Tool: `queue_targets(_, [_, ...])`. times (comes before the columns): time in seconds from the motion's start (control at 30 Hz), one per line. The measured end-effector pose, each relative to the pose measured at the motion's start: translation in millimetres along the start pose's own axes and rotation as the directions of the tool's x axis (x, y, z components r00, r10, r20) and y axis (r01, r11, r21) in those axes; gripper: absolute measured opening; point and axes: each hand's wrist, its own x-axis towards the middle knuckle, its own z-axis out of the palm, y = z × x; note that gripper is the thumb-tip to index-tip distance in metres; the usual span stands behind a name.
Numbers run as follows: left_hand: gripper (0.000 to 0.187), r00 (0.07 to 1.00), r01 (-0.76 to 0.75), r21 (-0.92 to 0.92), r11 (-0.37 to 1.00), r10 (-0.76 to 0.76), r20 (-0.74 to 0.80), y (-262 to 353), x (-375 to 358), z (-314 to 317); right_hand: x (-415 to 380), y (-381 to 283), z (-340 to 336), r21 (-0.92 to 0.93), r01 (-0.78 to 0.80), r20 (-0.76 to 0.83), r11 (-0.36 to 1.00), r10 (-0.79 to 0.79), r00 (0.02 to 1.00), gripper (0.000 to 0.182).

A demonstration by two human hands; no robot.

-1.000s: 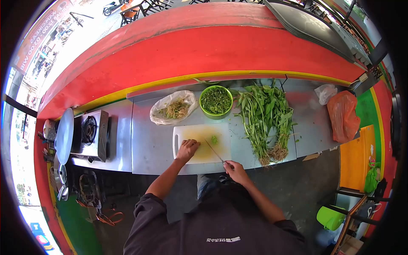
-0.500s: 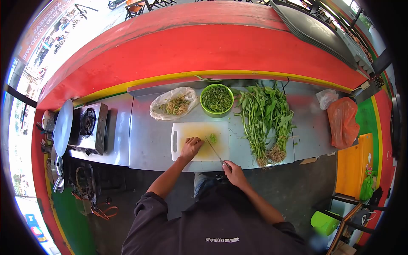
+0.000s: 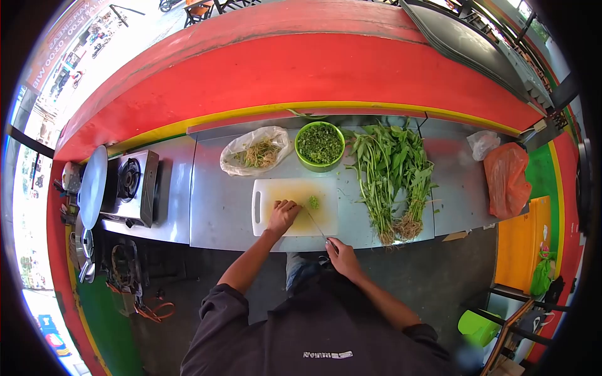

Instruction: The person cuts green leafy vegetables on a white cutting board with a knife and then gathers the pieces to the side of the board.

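Note:
My right hand (image 3: 341, 255) is closed round the handle of a knife (image 3: 316, 224), whose thin blade slants up and left over the white cutting board (image 3: 266, 189). Near the blade's tip my left hand (image 3: 284, 216) rests on the board with its fingers curled and pressed down. Whatever lies under those fingers is hidden. Just beyond the blade sits a small heap of chopped green pieces (image 3: 313, 202). The middle of the board is stained yellowish.
Behind the board stand a green bowl (image 3: 342, 158) of chopped greens and a plastic bag (image 3: 228, 161) of rooty trimmings. Leafy bunches (image 3: 394, 182) with roots lie to the right, an orange bag (image 3: 505, 182) farther off. A gas stove (image 3: 130, 188) is at left.
The knife blade has shifted slightly and now looks thinner, turned more edge-on. My left hand stays in nearly the same place on the board.

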Motion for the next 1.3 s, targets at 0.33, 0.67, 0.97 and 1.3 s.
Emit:
queue_targets(0.33, [0.021, 0.999, -0.016, 0.068, 0.998, 0.014, 0.032, 3, -1, -2, 22, 9, 20, -0.054, 0.099, -0.007, 0.994, -0.1, 0.995, 0.037])
queue_targets(0.67, [0.02, 0.999, 0.03, 0.01, 1.0, -0.029, -0.028, 4, -5, -2, 8, 7, 18, 0.01, 0.067, -0.047, 0.998, -0.067, 0.997, 0.039])
queue_targets(0.97, [0.018, 1.0, 0.02, -0.002, 1.0, -0.02, -0.023, 6, -3, -5, 12, 10, 24, 0.003, 0.023, -0.028, 1.0, -0.023, 0.999, 0.037])
queue_targets(1.3, [0.018, 0.996, 0.054, -0.051, 0.997, -0.057, -0.062, 8, -6, -3, 14, 12, 25, 0.0, 0.032, -0.077, 0.999, -0.032, 0.997, 0.039])
